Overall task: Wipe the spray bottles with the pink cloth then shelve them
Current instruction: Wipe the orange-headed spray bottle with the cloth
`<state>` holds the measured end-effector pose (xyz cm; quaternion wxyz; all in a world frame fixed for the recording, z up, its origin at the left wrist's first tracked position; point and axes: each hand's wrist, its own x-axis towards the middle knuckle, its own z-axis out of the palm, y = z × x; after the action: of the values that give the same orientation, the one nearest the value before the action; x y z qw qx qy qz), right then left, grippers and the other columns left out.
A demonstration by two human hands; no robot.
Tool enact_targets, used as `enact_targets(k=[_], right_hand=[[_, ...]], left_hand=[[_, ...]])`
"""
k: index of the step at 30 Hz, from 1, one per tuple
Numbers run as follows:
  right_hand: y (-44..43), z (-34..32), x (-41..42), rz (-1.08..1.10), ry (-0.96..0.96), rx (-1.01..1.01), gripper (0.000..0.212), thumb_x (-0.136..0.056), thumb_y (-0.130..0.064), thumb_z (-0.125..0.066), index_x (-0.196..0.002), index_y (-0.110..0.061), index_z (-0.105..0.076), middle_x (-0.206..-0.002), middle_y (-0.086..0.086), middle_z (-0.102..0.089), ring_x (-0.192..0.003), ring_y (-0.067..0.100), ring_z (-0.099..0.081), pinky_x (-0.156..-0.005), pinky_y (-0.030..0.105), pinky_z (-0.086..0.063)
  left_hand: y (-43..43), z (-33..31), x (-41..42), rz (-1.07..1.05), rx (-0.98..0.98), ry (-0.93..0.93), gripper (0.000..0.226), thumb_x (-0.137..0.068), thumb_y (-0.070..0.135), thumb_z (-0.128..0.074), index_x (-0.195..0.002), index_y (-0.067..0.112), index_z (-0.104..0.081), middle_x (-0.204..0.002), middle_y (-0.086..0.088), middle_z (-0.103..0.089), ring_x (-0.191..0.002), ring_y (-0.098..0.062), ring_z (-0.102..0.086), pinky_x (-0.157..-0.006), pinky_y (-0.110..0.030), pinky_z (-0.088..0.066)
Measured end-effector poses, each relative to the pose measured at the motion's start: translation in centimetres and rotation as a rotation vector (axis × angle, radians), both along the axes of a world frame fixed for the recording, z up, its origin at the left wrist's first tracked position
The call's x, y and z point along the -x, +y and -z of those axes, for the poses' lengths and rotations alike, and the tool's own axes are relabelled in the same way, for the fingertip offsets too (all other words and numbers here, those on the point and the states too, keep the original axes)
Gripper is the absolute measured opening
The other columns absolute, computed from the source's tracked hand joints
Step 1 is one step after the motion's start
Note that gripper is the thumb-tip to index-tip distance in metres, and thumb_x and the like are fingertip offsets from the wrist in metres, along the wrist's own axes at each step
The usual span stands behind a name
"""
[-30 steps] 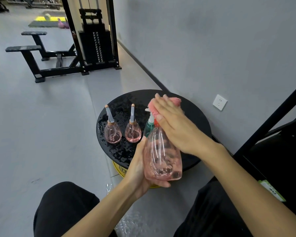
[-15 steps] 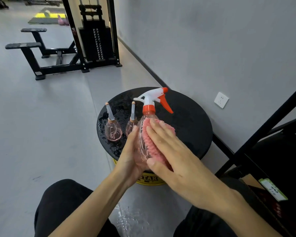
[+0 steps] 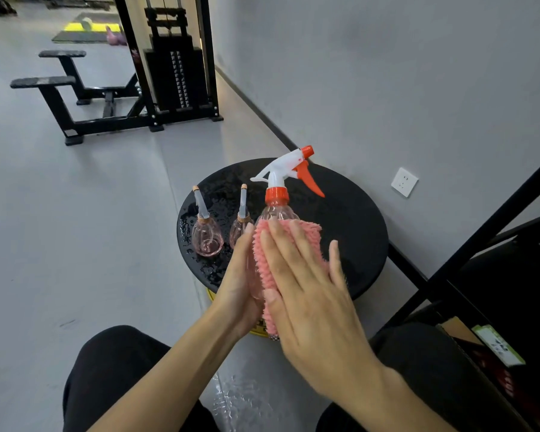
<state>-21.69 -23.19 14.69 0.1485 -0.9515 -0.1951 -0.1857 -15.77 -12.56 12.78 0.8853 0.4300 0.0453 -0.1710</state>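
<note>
We see a big grey wall on the right and a grey floor on the left. A black weight machine [image 3: 175, 73] stands in the upper left of the frame. A black shelf [image 3: 512, 307] fills the right edge. In the middle sits a round black table [image 3: 349, 219], wet with drops on its left half.

Low in the middle, just in front of the table, two hands hold the big spray bottle [image 3: 278, 210] upright. The left hand [image 3: 240, 282] lies along the bottle's left side, fingers straight and close together. Its thumb is hidden. The right hand [image 3: 306, 294] is flat with its fingers spread apart, and it presses the pink cloth [image 3: 307, 232] onto the bottle's front. Only the bottle's shoulder, red cap and white and orange trigger head [image 3: 289, 169] poke out on top.

Two small pink bottles [image 3: 207, 238] stand on the wet side of the table, just left of the hands. A little white wall socket [image 3: 404, 182] sits right of the table.

We think this is the wiping step for the big bottle. Next, we guess the bottle needs a turn so the cloth can rub its other sides. Then it goes to the shelf on the right. It may be slippery, so it needs a firm hold.
</note>
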Motion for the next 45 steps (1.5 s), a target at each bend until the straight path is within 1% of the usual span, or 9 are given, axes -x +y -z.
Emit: enact_targets(k=[8,15,20,24,29,34,37,40,45], right_hand=[[-0.8,-1.6,-4.5,0.039,0.116,-0.234,0.058,-0.102,-0.041,-0.012,-0.157,-0.024,-0.004,-0.165,-0.011,0.004,-0.148,-0.001,0.012,-0.122,0.042,0.009],[0.7,1.4,0.5,-0.055,-0.031,-0.119,0.061,-0.100,-0.028,-0.027,-0.157,-0.013,-0.011,-0.165,0.000,-0.006,-0.153,0.018,-0.003,-0.121,0.044,-0.008],[-0.1,0.4,-1.7,-0.076,0.026,-0.277,0.056,-0.104,-0.029,-0.025,-0.157,-0.018,-0.010,-0.165,-0.008,-0.002,-0.152,0.009,0.004,-0.123,0.038,-0.002],[-0.8,-0.8,-3.7,-0.044,0.086,-0.396,0.054,-0.105,-0.034,-0.022,-0.157,-0.024,-0.011,-0.164,-0.014,-0.002,-0.150,0.001,0.006,-0.124,0.043,-0.008],[0.1,1.1,-0.6,-0.057,0.009,-0.278,0.058,-0.104,-0.030,-0.025,-0.157,-0.020,-0.006,-0.165,-0.009,0.000,-0.152,0.011,0.004,-0.122,0.040,-0.004],[-0.1,1.8,-0.2,-0.073,0.012,-0.296,0.058,-0.103,-0.030,-0.026,-0.157,-0.018,-0.009,-0.165,-0.007,-0.003,-0.152,0.013,0.001,-0.121,0.043,-0.011],[-0.9,0.2,-2.6,-0.077,0.082,-0.451,0.055,-0.104,-0.033,-0.022,-0.157,-0.022,-0.011,-0.165,-0.012,-0.004,-0.151,0.003,0.002,-0.124,0.039,-0.011],[-1.1,-0.8,-3.9,-0.061,0.095,-0.502,0.054,-0.105,-0.037,-0.021,-0.157,-0.024,-0.012,-0.164,-0.016,-0.005,-0.149,-0.002,0.001,-0.124,0.039,-0.012],[0.2,0.7,-0.7,-0.035,0.007,-0.270,0.057,-0.104,-0.030,-0.023,-0.157,-0.021,-0.004,-0.165,-0.010,0.003,-0.152,0.010,0.005,-0.123,0.043,-0.004]], left_hand=[[-0.4,0.4,0.7,0.084,-0.016,0.015,0.048,-0.097,0.051,-0.038,-0.100,0.021,-0.075,-0.086,-0.005,-0.078,-0.068,-0.019,-0.075,-0.050,-0.030,-0.056],[0.2,0.1,-0.4,0.034,0.123,-0.036,0.051,-0.090,0.048,-0.044,-0.084,0.013,-0.081,-0.091,-0.010,-0.077,-0.086,-0.020,-0.075,-0.074,-0.027,-0.060],[-0.1,0.5,0.1,0.047,0.040,-0.009,0.050,-0.098,0.048,-0.035,-0.115,0.017,-0.072,-0.114,-0.006,-0.074,-0.104,-0.016,-0.071,-0.078,-0.025,-0.058],[0.0,1.0,0.7,0.115,0.014,0.050,0.051,-0.096,0.058,-0.036,-0.119,0.028,-0.070,-0.117,-0.007,-0.073,-0.098,-0.021,-0.074,-0.066,-0.034,-0.060],[0.0,0.9,-0.2,0.019,0.128,0.028,0.053,-0.099,0.046,-0.037,-0.096,0.017,-0.081,-0.106,-0.008,-0.076,-0.096,-0.018,-0.074,-0.075,-0.027,-0.060],[0.0,1.3,-0.4,0.012,0.102,0.041,0.053,-0.096,0.049,-0.040,-0.100,0.015,-0.080,-0.107,-0.011,-0.075,-0.099,-0.020,-0.073,-0.079,-0.029,-0.060],[-0.2,1.3,0.0,0.077,0.006,0.023,0.052,-0.093,0.056,-0.040,-0.114,0.023,-0.073,-0.113,-0.007,-0.075,-0.097,-0.020,-0.074,-0.068,-0.033,-0.061],[-0.2,1.2,0.2,0.112,-0.017,0.028,0.053,-0.097,0.057,-0.036,-0.114,0.021,-0.070,-0.095,-0.006,-0.078,-0.077,-0.019,-0.076,-0.054,-0.031,-0.058],[0.4,1.2,-0.9,-0.009,0.042,0.019,0.051,-0.099,0.050,-0.038,-0.105,0.019,-0.078,-0.115,-0.011,-0.073,-0.105,-0.020,-0.071,-0.085,-0.031,-0.057]])
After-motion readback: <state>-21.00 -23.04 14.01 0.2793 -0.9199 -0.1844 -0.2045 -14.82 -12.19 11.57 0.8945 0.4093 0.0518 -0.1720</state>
